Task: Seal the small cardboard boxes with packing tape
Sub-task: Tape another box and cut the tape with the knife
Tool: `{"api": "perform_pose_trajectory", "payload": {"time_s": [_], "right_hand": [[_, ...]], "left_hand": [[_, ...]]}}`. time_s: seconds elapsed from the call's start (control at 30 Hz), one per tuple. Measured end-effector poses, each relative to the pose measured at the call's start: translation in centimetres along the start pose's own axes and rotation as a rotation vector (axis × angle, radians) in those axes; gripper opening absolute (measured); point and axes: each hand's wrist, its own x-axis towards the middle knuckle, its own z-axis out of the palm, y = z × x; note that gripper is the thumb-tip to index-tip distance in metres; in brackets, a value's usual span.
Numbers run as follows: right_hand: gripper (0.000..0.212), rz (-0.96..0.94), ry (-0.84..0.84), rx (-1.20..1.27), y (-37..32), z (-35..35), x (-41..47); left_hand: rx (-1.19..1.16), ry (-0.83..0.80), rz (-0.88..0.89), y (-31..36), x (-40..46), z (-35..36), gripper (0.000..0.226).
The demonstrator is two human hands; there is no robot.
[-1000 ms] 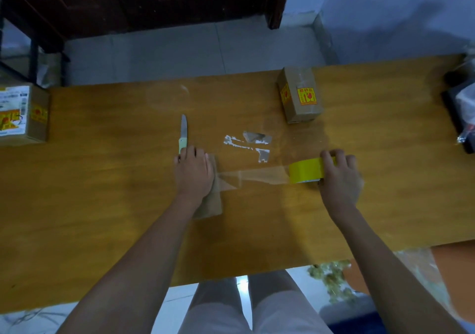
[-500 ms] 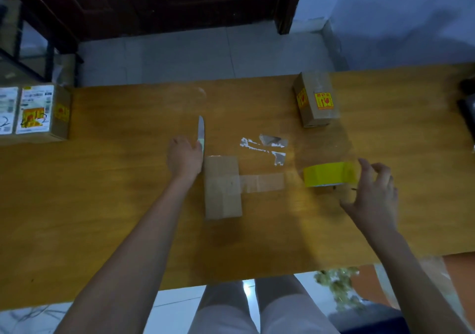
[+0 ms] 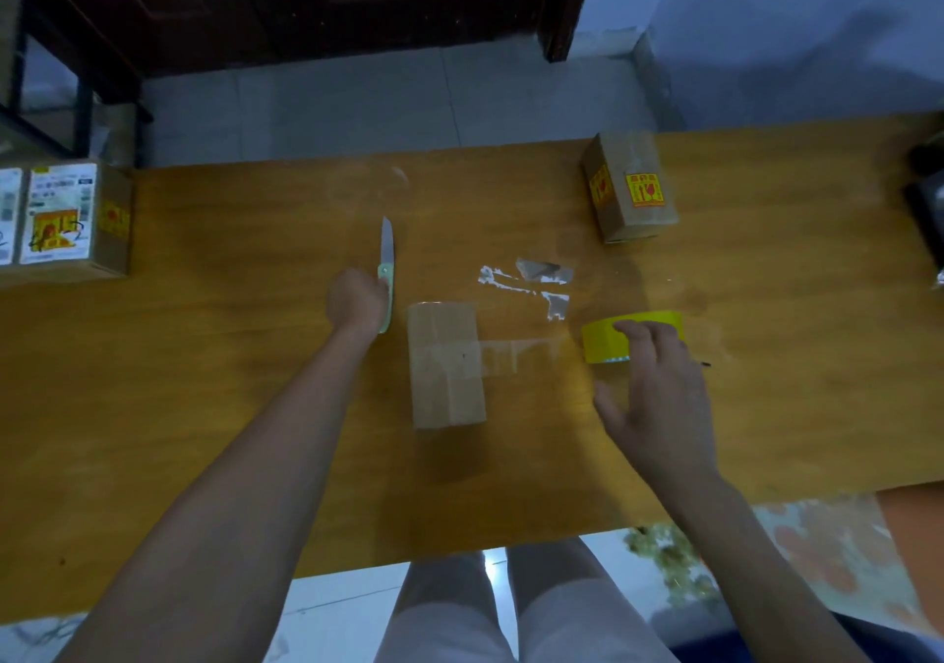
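Since the earlier frame the left hand [image 3: 357,300] has closed its grip on the green handle of the knife [image 3: 386,266], blade pointing away from the person. The right hand [image 3: 659,397] hovers over the yellow tape roll [image 3: 603,338], fingers spread apart and holding nothing. Between the two grips the small cardboard box [image 3: 445,363] lies on the desk [image 3: 204,381], a clear tape strip [image 3: 521,353] running from it to the roll.

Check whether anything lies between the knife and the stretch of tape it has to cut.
Yes: the small box lies between the knife, which the left hand is at, and the stretched tape running to the yellow roll. The knife must pass around it.
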Motion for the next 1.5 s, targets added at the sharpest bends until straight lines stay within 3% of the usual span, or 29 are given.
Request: {"api": "perform_pose_trajectory", "payload": {"time_s": [0.17, 0.3, 0.4, 0.57, 0.77, 0.9, 1.03, 1.1, 1.17, 1.27, 1.37, 1.5], "right_hand": [[0.055, -0.032, -0.040, 0.001, -1.7, 1.0, 0.3], [0.046, -0.021, -0.137, 0.084, -2.5, 1.4, 0.2], [0.032, 0.021, -0.207, 0.322, -3.7, 2.1, 0.6], [0.029, 0.126, -0.308, 0.723, -7.7, 2.6, 2.5], [0.032, 0.352, -0.301, 1.085, -9.2, 1.9, 3.2], [0.028, 0.407, -0.353, 0.978, -8.0, 3.1, 2.0], [0.028, 0.444, -0.260, 0.967, -6.5, 4.6, 1.1], [0.029, 0.433, -0.209, 0.875, -5.6, 5.1, 1.0], [0.032, 0.401, -0.184, 0.779, -4.8, 5.5, 0.7], [0.033, 0.422, -0.166, 0.787, -3.9, 6.0, -0.3], [0.030, 0.468, -0.186, 0.758, -3.7, 6.8, -1.5], [0.029, 0.366, -0.278, 0.596, -4.2, 8.5, -2.9]], "left_hand": [[0.008, 0.008, 0.063, -0.4, -1.5, 0.6, 0.040], [-0.213, 0.062, 0.029, 0.8, -2.8, -1.1, 0.033], [-0.390, 0.158, 0.119, 2.4, -5.7, -3.2, 0.025], [-0.547, 0.079, 0.310, 5.7, -14.4, -3.2, 0.019], [-0.623, 0.022, 0.323, 6.2, -17.8, -3.0, 0.013], [-0.630, -0.107, 0.229, 5.6, -19.8, -1.0, 0.006], [-0.661, -0.220, 0.260, 5.7, -21.3, 0.2, 0.007], [-0.618, -0.341, 0.326, 5.5, -21.6, 0.3, 0.008], [-0.541, -0.344, 0.332, 4.8, -21.0, 0.3, 0.010], [-0.401, -0.044, 0.350, 3.7, -18.5, -0.1, 0.011], [-0.068, 0.243, 0.474, 3.1, -14.6, 0.5, 0.027], [0.204, 0.174, 0.529, 2.1, -10.9, 3.0, 0.043]]}}
